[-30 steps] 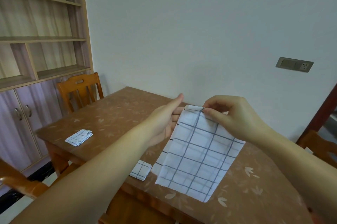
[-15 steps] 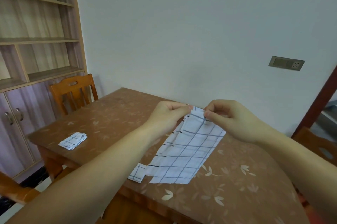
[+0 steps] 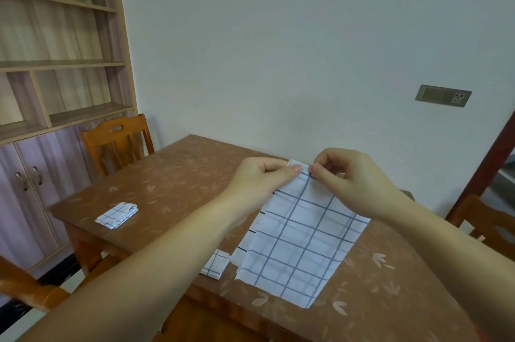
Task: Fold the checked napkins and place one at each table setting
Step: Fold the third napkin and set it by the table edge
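A pale plain wall [image 3: 278, 43] filled most of the view, with a grey switch-and-socket plate [image 3: 443, 95] fixed to it at the right. Against the left side stood a tall wooden shelf unit [image 3: 55, 63], open shelves above and closed doors with small handles below. A dark red-brown post [image 3: 485, 169] slanted up along the right edge.

Below the wall, the brown table [image 3: 172, 191] with a faint leaf pattern ran from the far corner toward the camera. A wooden chair [image 3: 117, 143] was tucked in at its far left side, part of another chair [image 3: 485, 219] showed at the right, and a curved wooden chair back [image 3: 25, 286] sat at the lower left.

Both forearms reached across the near part of the table and hid part of it. The checked napkin [image 3: 301, 241], white with dark grid lines, hung from its top edge, its lower part lying over the tabletop near the front edge. The left hand [image 3: 262, 182] pinched that top edge between thumb and fingers, and the right hand [image 3: 351, 180] pinched it just beside, the fingertips nearly meeting.

A folded napkin [image 3: 117, 215] lay on the table's left side, well apart from the hands. A smaller folded napkin [image 3: 216, 263] lay near the front edge, partly behind the left forearm and just beside the hanging cloth.
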Motion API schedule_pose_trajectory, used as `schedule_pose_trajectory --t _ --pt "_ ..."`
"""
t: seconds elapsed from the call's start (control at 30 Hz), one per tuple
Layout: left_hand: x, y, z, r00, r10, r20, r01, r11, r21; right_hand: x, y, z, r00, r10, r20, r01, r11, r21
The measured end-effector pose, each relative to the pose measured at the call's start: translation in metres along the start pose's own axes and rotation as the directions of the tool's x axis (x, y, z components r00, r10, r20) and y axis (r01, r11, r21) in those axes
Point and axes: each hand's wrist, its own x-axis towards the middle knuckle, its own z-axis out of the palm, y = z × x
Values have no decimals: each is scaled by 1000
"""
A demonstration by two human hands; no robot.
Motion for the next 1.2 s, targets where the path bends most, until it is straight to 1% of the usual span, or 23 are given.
schedule_pose_trajectory --t 0.1,0.17,0.27,0.33,0.4,0.47,0.53,0.57,0.63,0.67,0.7,0.77,0.83,0.87,0.97,1.0,1.03,1.07,1.1,1.13,1.17,1.2 --pt "1 -3 -1 997 40 -69 -38 999 38 0 -3 0 1000 -7 25 7 1000 -11" --pt "1 -2 -4 992 48 -116 -48 999 5 0 -1 -3 995 -1 96 3 1000 -12" --pt "4 -2 -19 973 42 -229 -55 997 -51 -1 13 -15 975 62 213 -44 995 -90" --pt "7 -6 -33 955 35 -296 -59 995 -75 -5 21 -25 966 117 232 -93 989 -112" --pt "8 -10 -39 954 29 -299 -49 997 -62 -9 24 -31 961 148 232 -136 988 -68" --pt "9 -14 -37 955 19 -297 -43 996 -73 -11 22 -33 970 144 198 -139 990 -36" --pt "10 -16 -34 954 15 -301 -44 995 -91 -9 19 -32 989 116 91 -116 993 4" --pt "11 -16 -34 956 18 -293 -48 994 -95 -9 17 -32 994 108 15 -109 993 55" --pt "11 -14 -32 959 27 -281 -64 990 -122 -7 18 -32 983 150 -107 -120 961 248" --pt "11 -12 -31 959 31 -283 -74 986 -146 -6 21 -32 973 194 -125 -142 930 340" --pt "12 -11 -29 957 34 -287 -85 982 -168 -7 21 -30 966 232 -114 -168 899 404" --pt "14 -10 -26 955 48 -294 -109 975 -195 -9 21 -26 956 272 -106 -194 863 466" --pt "13 -11 -24 956 54 -289 -118 970 -211 -10 18 -23 943 296 -150 -179 834 521" --pt "12 -11 -24 965 49 -257 -107 970 -219 -8 18 -24 938 296 -180 -160 831 533" --pt "9 -11 -23 996 15 -86 -33 978 -207 -3 17 -28 921 306 -239 -134 828 545" --pt "9 -11 -21 998 6 -65 -19 978 -208 -2 19 -29 917 322 -234 -131 800 586" --pt "8 -11 -20 997 -2 -73 -14 977 -215 -3 20 -28 915 350 -198 -146 749 646" --pt "9 -10 -18 995 -13 -102 -10 975 -221 -6 22 -25 920 366 -140 -175 703 689" --pt "9 -11 -16 991 -21 -131 -10 974 -227 -12 24 -21 925 371 -80 -212 681 701" --pt "10 -12 -15 987 -23 -157 -12 974 -224 -18 27 -16 933 357 -44 -236 699 675" --pt "11 -14 -14 983 -21 -181 -19 976 -216 -22 29 -11 937 347 -40 -241 725 645" --pt "11 -16 -13 982 -19 -186 -21 978 -207 -24 31 -7 937 344 -66 -228 742 630"
